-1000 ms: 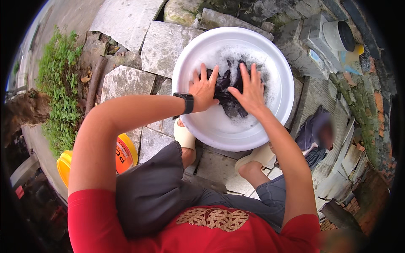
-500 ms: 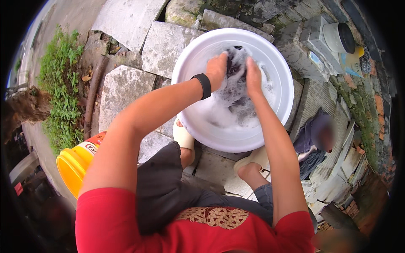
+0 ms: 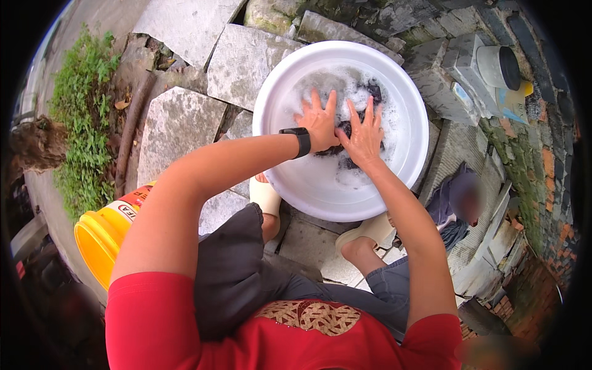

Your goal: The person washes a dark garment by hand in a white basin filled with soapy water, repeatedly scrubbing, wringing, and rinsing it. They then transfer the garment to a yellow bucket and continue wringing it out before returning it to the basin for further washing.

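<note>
The left hand (image 3: pixel 319 123) lies palm down in the tub (image 3: pixel 296 197), its fingers spread wide with gaps between them, tips reaching to the far side over suds (image 3: pixel 320 80). The right hand (image 3: pixel 365 134) lies just beside it, fingers likewise fanned out and pointing far, over the dark cloth (image 3: pixel 375 92). The two thumbs come close together, cloth showing between them. Neither hand's fingers curl round it; how much cloth lies beneath the palms is hidden.

The cloth sits bunched in the tub's middle, running from below the left palm to a lump beyond the right fingers. Sudsy water leaves room all around: left of the left fingers, right of the right hand, and toward the near wall.

The left forearm, with a watch (image 3: pixel 302 142), crosses the left rim; the right forearm crosses the near right rim. Outside, slabs (image 3: pixel 182 129) border the tub on the left, a block (image 3: pixel 453 80) stands far right, and shoes (image 3: pixel 265 200) flank the near edge.
</note>
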Tool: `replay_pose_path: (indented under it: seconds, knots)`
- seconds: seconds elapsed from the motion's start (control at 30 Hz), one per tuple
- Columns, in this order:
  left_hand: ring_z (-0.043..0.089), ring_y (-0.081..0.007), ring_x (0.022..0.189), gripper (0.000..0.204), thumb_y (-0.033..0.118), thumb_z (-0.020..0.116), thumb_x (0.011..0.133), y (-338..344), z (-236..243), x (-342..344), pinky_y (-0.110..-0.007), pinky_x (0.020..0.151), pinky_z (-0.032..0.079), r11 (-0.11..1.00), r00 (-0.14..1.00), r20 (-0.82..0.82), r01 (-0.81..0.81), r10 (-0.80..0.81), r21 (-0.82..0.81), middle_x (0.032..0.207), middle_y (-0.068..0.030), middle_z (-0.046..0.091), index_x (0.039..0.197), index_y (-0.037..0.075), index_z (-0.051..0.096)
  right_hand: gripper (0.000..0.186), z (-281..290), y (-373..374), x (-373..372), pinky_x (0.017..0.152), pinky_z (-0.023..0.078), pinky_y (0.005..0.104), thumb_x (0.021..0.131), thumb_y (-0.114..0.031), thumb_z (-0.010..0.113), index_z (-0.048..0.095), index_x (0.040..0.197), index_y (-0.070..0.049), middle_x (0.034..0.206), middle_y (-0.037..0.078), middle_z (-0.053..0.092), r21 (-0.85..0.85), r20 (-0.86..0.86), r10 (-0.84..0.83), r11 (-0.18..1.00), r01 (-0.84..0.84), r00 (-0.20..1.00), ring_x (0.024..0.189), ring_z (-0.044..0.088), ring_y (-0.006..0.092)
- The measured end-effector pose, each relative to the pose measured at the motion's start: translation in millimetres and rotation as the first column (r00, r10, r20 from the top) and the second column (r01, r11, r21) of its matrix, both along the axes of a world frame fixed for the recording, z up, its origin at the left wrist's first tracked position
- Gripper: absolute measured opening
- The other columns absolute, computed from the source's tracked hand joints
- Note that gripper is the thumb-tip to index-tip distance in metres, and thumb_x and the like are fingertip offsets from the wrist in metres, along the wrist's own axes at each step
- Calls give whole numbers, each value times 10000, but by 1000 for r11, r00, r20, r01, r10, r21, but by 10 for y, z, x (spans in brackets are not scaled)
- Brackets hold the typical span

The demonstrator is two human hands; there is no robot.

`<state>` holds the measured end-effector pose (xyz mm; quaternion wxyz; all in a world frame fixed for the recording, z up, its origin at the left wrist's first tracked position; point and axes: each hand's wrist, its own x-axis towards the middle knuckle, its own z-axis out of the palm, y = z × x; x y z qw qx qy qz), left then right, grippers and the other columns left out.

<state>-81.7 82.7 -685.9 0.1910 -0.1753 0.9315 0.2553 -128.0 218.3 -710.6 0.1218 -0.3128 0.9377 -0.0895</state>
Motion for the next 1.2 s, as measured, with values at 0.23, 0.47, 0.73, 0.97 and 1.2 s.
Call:
replay_pose_path:
  seconds: [0.23,0.47,0.73,0.97,1.2]
  knots:
    - [437,-481,1106,818,426,639,752,205,-212,-319,-461,945,369,875,933,129,-359,335,324,1271,-365,318,1289,-68,269,613,-1234,211,-591,965,377,430,799,-351,621,403,1333,-146,1411,141,318,-58,586,-246,938,343,772,1288,283,339]
    - [605,-221,871,536,406,634,794,-304,-507,-522,-339,773,474,67,527,475,-715,704,695,1022,-146,602,1067,-50,564,632,-232,-200,-593,925,385,319,798,-283,650,407,1292,27,1208,145,515,-398,887,-79,367,841,454,1061,521,232]
    - [589,-345,676,219,232,667,677,-163,254,-280,-373,647,481,864,882,-439,80,171,498,665,-140,625,735,23,640,266,200,634,-607,791,399,318,793,-227,677,520,852,-20,834,65,506,-498,423,-107,802,330,900,846,499,189]
    - [157,-483,1308,897,214,709,691,-164,77,-18,-673,913,314,959,941,-227,211,-252,-188,1415,-264,105,1419,162,188,583,137,187,-148,962,322,515,754,-291,684,451,1271,-153,1379,224,251,-288,-39,43,956,-53,998,1247,270,436]
    - [541,-383,1026,645,236,629,709,-211,-197,-247,-440,864,449,958,885,397,155,-242,240,1081,-234,560,1226,-58,379,419,-484,-168,-346,819,394,494,731,-262,694,562,1111,-144,1178,102,498,102,12,123,987,-124,992,1078,463,308]
